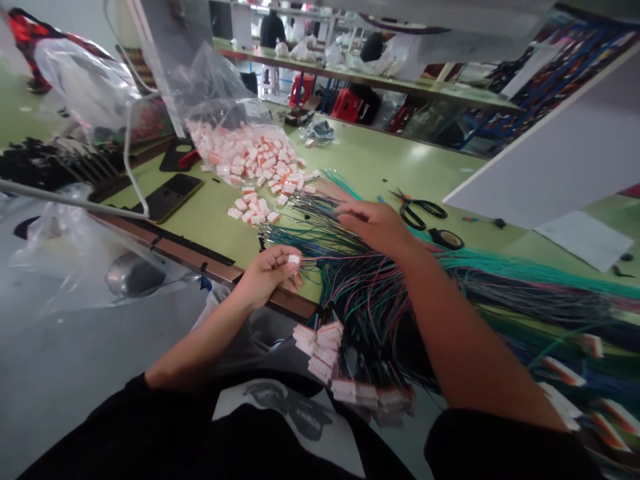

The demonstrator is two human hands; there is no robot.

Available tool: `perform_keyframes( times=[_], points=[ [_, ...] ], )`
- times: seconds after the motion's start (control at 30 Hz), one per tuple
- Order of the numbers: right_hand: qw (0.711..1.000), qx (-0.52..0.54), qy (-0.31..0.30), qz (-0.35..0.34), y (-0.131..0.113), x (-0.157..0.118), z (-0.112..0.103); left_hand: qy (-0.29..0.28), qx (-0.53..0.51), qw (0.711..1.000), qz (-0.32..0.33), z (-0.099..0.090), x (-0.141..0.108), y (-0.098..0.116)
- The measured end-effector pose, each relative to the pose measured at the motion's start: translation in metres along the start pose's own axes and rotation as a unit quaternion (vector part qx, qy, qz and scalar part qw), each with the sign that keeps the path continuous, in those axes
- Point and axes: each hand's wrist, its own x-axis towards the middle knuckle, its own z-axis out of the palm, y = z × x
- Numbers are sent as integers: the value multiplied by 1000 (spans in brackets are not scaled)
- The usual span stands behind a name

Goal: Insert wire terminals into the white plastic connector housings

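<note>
Near the table's front edge, my left hand (pixel 277 270) is closed, pinching a small white connector housing (pixel 294 259) between thumb and fingers. A thin red wire (pixel 330 257) runs right from that housing. My right hand (pixel 375 227) is over the spread wire ends (pixel 320 207), palm down, its fingers stretched out to the left; its thumb is mostly hidden. Beneath both hands lies a thick bundle of green, red and dark wires (pixel 370 280). Finished-looking wires with white connectors (pixel 320 347) hang over the edge by my lap.
A clear plastic bag (pixel 215 100) spills white-and-orange connector housings (pixel 265 157) behind my left hand, with a smaller pile (pixel 253 207) nearer. Black-handled scissors (pixel 420 205) and a roll of black tape (pixel 447 239) lie beyond my right hand. A phone (pixel 175 198) rests at left.
</note>
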Motion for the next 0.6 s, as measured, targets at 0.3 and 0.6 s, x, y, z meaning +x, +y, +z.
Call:
perform_keyframes(
  times=[0.3, 0.6],
  points=[
    [991, 111, -78, -24, -28, -21, 33, -10, -14, 1000, 17, -4, 3, -3],
    [996, 31, -69, -43, -26, -25, 34, 0, -19, 1000, 2, -4, 5, -1]
  ],
)
